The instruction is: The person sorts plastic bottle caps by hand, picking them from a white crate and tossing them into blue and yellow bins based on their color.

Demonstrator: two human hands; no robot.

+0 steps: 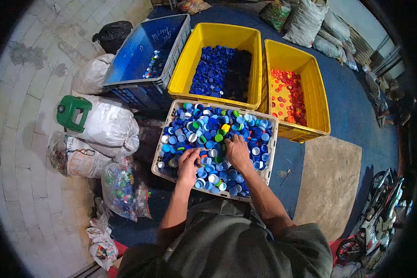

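A pale crate (274,150) full of loose plastic bottle caps (211,179) sits in front of me, mostly blue, with white, green and yellow ones mixed in. Over the left part of the caps, my left hand (188,164) has its fingers curled together; what they hold, if anything, I cannot make out. My right hand (237,152) reaches down into the middle of the pile with fingers bent and closed, their tips partly hidden among the caps. Just left of those fingertips lies a green cap (218,137), and a yellow cap (225,128) is a little farther away.
Beyond the crate stand a blue bin (125,58) with few caps, a yellow bin (180,69) with dark blue caps and another yellow bin (320,92) with red caps. White sacks (111,123) and a green jerrycan (68,113) are left. A motorcycle (373,227) stands right.
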